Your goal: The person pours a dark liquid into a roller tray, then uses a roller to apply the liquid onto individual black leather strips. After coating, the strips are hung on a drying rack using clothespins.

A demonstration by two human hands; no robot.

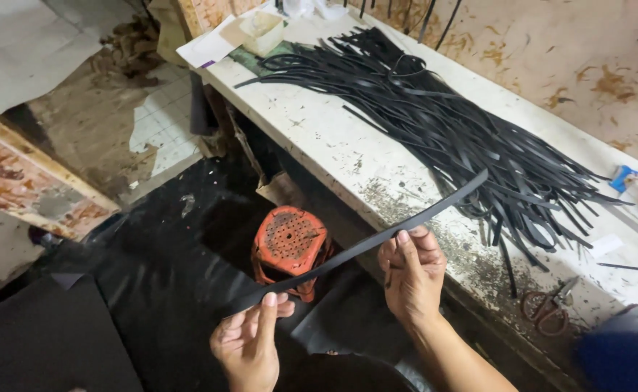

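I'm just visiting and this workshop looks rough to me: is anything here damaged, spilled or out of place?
The white worktop is chipped and stained dark along its front edge, and the heap of thin black strips lies splayed unevenly across it. The red plastic stool looks grimy. The long black strip held by both hands seems intact.

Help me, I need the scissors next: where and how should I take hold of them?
Take the scissors by their red loop handles, which point toward you at the bench's near edge. Come from above with the right hand, the nearer one; the blades point away, toward the strips.
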